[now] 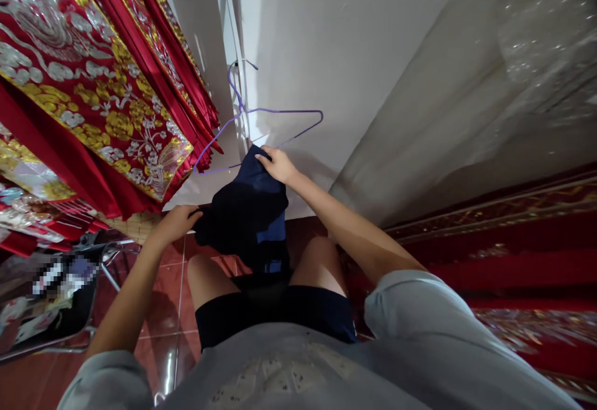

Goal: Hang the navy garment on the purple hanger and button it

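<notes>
A dark navy garment (252, 205) hangs between my two hands, in front of my knees; its exact kind is hard to make out. My right hand (277, 164) pinches its upper edge between thumb and fingers. At the garment's left side, my left hand (180, 223) is closed on another part of the cloth. Just behind the garment a purple wire hanger (280, 111) hangs by its hook against the wall. The garment's top overlaps the hanger's lower bar, and I cannot tell whether it is on the bar.
Red cloths with gold and silver embroidery (116, 117) hang at the left. A dark folding chair (51, 329) holding several items stands below them. Plastic-wrapped material (466, 99) leans at the right, above red fabric (513, 260). The floor is red tile (163, 310).
</notes>
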Motion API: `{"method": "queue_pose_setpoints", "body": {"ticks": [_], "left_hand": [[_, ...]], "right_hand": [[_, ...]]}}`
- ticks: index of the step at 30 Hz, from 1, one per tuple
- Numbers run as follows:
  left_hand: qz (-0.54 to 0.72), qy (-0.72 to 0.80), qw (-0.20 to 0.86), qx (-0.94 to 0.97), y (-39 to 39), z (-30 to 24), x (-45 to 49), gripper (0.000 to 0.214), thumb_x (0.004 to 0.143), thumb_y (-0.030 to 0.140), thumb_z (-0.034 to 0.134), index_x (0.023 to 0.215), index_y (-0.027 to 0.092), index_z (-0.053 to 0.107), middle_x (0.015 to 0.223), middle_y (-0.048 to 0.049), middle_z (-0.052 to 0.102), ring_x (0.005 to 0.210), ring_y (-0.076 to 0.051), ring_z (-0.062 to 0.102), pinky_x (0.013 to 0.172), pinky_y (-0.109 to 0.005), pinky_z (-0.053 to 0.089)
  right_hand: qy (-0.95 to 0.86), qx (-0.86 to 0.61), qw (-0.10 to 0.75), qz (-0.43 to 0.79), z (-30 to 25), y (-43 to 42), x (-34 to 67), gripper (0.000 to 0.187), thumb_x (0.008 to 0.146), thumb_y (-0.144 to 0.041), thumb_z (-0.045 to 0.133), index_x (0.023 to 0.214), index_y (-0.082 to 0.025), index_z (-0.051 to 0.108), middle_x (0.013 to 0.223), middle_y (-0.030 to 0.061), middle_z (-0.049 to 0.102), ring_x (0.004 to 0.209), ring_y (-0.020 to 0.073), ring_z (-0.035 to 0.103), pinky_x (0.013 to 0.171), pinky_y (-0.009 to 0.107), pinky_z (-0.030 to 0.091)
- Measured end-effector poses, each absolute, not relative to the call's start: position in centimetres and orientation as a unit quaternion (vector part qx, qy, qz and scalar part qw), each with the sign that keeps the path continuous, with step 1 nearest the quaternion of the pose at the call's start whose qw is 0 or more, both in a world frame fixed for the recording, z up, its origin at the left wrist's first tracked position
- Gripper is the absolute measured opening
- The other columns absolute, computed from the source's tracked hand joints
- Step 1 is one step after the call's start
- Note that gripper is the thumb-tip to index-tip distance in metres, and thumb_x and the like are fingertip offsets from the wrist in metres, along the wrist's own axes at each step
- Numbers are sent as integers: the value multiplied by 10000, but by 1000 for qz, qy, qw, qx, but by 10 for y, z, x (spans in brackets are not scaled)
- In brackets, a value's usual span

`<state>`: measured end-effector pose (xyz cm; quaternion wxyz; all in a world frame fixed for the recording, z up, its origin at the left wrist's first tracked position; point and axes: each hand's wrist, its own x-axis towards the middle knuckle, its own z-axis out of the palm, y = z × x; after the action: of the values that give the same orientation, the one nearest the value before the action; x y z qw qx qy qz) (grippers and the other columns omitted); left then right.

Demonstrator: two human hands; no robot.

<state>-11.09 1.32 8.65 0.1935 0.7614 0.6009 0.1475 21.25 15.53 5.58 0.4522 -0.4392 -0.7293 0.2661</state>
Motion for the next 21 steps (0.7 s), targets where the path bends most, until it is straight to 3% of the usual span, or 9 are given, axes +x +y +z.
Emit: {"method": "queue_pose_setpoints", "body": {"ticks": [3, 6, 9, 12, 14, 17, 19, 21], "left_hand": [[185, 636, 158, 733, 27, 93, -118, 278, 833, 306, 647, 575, 237, 569, 584, -37, 567, 560, -215, 511, 715, -333, 440], [268, 605, 119, 740, 42, 105, -114, 239, 846, 344, 616, 640, 227, 581, 667, -54, 604, 662, -235, 571, 817, -366, 485], [341, 520, 130, 772, 53, 119, -93, 228, 894, 405, 582, 851, 198, 668, 991, -111, 718, 970, -275, 666, 992, -396, 492], [384, 453, 167, 787, 63, 131, -59, 286, 939, 433, 562, 1043, 190, 671, 1220, -114, 702, 1189, -272, 644, 1085, -393, 474], [418, 432, 165, 782, 71, 137, -40, 275, 953, 410, 566, 1106, 195, 643, 1162, -95, 713, 1142, -244, 668, 1052, -365, 499], [441, 430, 126, 778, 83, 145, -30, 263, 993, 345, 505, 1177, 196, 621, 964, -58, 715, 905, -198, 687, 932, -327, 530], [421, 441, 88, 788, 89, 150, -34, 259, 1006, 312, 461, 1138, 193, 649, 870, -46, 688, 801, -191, 652, 876, -324, 524], [396, 439, 47, 805, 93, 155, -40, 239, 995, 279, 453, 1052, 193, 668, 875, -59, 674, 825, -203, 640, 880, -334, 513]], "right_hand": [[-733, -449, 437, 264, 65, 144, 227, 462, 917, -505, 601, 584, -225, 446, 574, 1, 467, 599, 152, 443, 649, 298, 399], [-716, -468, 428, 292, 73, 129, 248, 540, 901, -564, 592, 548, -220, 371, 534, -14, 372, 544, 120, 378, 538, 278, 312], [-707, -472, 428, 306, 77, 112, 262, 565, 889, -594, 612, 552, -215, 364, 526, -18, 356, 534, 108, 357, 482, 264, 264], [-721, -454, 423, 309, 82, 95, 261, 557, 926, -582, 584, 564, -211, 382, 531, -16, 397, 530, 103, 371, 479, 259, 291], [-742, -430, 420, 298, 85, 85, 256, 513, 972, -544, 537, 599, -203, 447, 564, -10, 474, 545, 110, 435, 514, 255, 360], [-768, -421, 435, 210, 92, 80, 262, 365, 1005, -439, 528, 741, -195, 594, 662, 6, 603, 622, 139, 563, 640, 260, 478], [-746, -451, 468, 144, 96, 85, 278, 262, 1016, -375, 499, 933, -189, 665, 811, 48, 688, 768, 190, 654, 784, 304, 530], [-699, -485, 517, 92, 102, 97, 301, 298, 1032, -374, 455, 1125, -180, 661, 1042, 107, 728, 1011, 249, 690, 940, 377, 536]]}}
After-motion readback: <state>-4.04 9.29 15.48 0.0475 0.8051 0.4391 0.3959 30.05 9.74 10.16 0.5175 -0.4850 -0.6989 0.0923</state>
